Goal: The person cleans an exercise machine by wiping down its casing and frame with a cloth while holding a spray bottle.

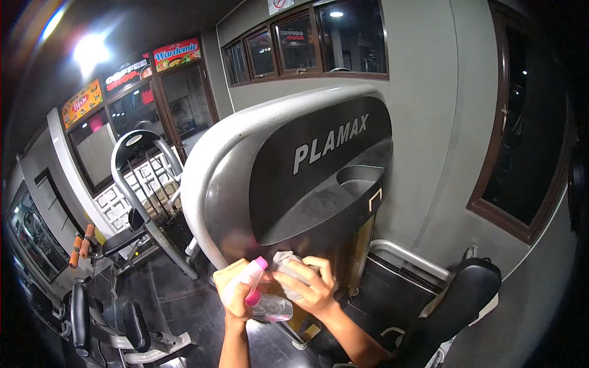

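Observation:
My left hand [236,288] is closed round the neck of a spray bottle [273,308] with a pink and white trigger head and a clear body. The bottle tilts, its clear end pointing down to the right. Beside it, my right hand [310,285] grips a crumpled pale cloth [286,262], bunched under the fingers. Both hands are close together, just below the black panel of a grey weight machine [211,172] lettered PLAMAX. A moulded tray with a round recess [359,178] juts from that panel above my hands.
To the left stands another exercise machine [138,184] with a black seat and orange foam rollers [80,245]. Black padded equipment [135,325] is at the lower left. A black pad [472,279] rises close on the right, near the wall and a brown-framed window [521,122].

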Demonstrator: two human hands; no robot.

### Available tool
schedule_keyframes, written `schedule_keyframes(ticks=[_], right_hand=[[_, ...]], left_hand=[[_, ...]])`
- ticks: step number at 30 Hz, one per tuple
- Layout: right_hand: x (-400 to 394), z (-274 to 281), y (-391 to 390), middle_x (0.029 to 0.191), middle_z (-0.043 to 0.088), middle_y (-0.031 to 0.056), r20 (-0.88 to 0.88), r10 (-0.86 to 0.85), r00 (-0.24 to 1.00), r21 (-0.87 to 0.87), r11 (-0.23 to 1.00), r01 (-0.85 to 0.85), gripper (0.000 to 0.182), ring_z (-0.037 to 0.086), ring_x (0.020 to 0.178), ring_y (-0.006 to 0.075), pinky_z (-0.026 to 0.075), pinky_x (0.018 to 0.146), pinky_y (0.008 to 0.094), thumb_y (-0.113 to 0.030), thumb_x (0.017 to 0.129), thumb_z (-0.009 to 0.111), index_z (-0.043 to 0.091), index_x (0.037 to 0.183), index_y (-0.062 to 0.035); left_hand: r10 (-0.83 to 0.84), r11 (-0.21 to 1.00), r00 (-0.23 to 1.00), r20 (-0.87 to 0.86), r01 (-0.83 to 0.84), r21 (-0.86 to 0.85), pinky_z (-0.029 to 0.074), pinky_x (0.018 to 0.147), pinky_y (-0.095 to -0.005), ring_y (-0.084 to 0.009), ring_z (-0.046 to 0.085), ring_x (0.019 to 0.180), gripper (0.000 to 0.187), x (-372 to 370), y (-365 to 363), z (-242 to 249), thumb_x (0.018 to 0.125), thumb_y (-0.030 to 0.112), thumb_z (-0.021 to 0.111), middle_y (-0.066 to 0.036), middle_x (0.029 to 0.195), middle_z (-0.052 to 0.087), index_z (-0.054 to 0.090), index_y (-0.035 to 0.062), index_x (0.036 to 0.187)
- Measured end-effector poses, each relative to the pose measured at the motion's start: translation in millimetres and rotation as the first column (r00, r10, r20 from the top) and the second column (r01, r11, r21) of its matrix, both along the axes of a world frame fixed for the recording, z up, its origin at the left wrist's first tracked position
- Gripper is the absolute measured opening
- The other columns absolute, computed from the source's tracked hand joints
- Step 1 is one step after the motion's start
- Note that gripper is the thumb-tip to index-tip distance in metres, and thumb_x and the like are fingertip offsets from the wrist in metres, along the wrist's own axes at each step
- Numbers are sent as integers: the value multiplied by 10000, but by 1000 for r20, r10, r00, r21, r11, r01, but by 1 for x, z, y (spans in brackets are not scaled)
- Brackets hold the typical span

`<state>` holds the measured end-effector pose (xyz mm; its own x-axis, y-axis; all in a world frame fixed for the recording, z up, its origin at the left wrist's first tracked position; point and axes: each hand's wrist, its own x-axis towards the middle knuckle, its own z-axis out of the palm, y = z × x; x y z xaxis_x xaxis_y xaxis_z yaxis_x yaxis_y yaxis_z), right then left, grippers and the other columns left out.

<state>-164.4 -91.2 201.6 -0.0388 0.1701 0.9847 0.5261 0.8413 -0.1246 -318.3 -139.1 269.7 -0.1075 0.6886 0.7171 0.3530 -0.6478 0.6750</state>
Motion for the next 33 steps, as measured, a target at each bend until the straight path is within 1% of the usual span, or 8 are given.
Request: schedule_keyframes(ticks=[8,15,20,24,25,29,31,33], right_hand=[[67,86,22,1070,695,46,-108,-127,986,-204,973,103,377,605,961,312,519,840,393,46,625,685,728,959,-123],[44,154,24,929,659,51,465,281,839,-370,923,-104,232,614,944,277,554,706,419,-50,681,632,668,902,-113],[68,163,50,780,681,125,527,-81,846,-262,931,252,154,663,825,325,547,690,445,-87,684,616,686,821,-90],[50,163,39,794,683,155,569,-50,821,-265,934,241,153,672,828,326,546,693,449,-110,695,631,683,834,-72],[44,164,30,815,686,151,528,122,840,-312,948,58,151,672,828,324,548,699,444,-105,701,632,682,840,-73],[45,162,17,855,699,149,416,277,866,-342,930,-133,254,678,839,342,554,734,430,-18,664,643,705,900,-88],[55,163,24,871,708,179,249,439,863,-521,812,-263,316,687,849,372,552,764,434,11,661,649,714,956,-84],[58,163,31,879,715,193,101,328,939,-556,801,-220,322,689,858,397,547,775,436,22,687,647,712,984,-83]], left_hand=[[6,998,1000,10,-5,-61,410,458,-289,-178,563,469,578,0,-6,3,807,482,484,-124,604,614,673,-55,705],[-4,1000,1000,6,4,-22,412,470,-289,-183,565,474,575,1,-3,1,807,479,485,-119,594,603,668,-54,692],[1,1000,1000,4,-1,8,415,478,-292,-189,565,473,564,2,-3,4,804,469,489,-124,594,606,673,-52,690],[0,1000,1000,-2,0,-6,420,475,-288,-187,569,470,557,2,-5,6,802,463,493,-132,609,618,677,-53,694],[-5,1000,1000,-2,5,-24,422,477,-287,-185,572,474,556,1,-5,5,800,461,495,-133,617,624,678,-53,698],[-20,997,1000,13,21,-70,428,482,-286,-181,578,480,550,-1,-7,4,800,456,495,-130,628,632,680,-53,703],[-25,997,999,30,27,-73,426,481,-285,-183,578,481,549,-1,-8,6,800,454,494,-128,627,631,680,-52,701],[-33,996,998,48,37,-75,425,480,-285,-184,579,481,547,0,-8,9,800,453,492,-127,627,631,679,-51,699]])
